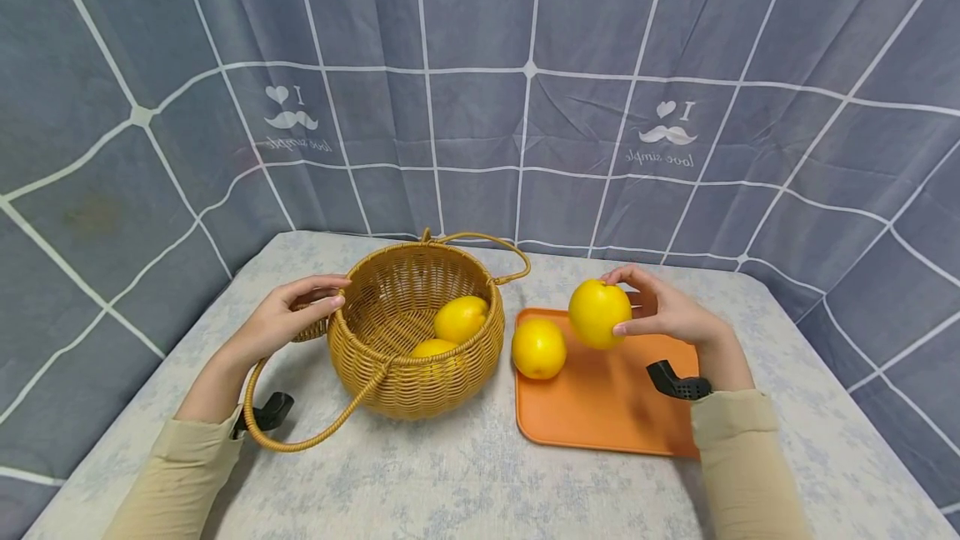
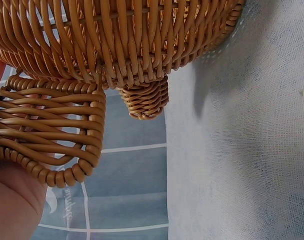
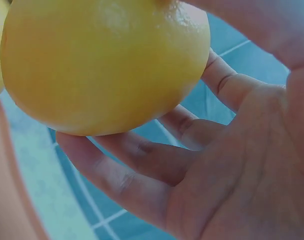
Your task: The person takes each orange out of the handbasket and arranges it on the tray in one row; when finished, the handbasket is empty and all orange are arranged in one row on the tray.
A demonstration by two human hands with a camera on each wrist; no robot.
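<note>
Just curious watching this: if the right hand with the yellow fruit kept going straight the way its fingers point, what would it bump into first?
Probably the wicker basket. The right hand points leftward, holding its fruit above the orange tray; depth is uncertain.

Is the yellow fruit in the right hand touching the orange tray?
Apart. In the head view the right hand holds the yellow fruit lifted above the orange tray.

Beige long sleeves (image 1: pixel 738 432); black, seemingly plastic wrist mounts (image 1: pixel 677 382).
</note>
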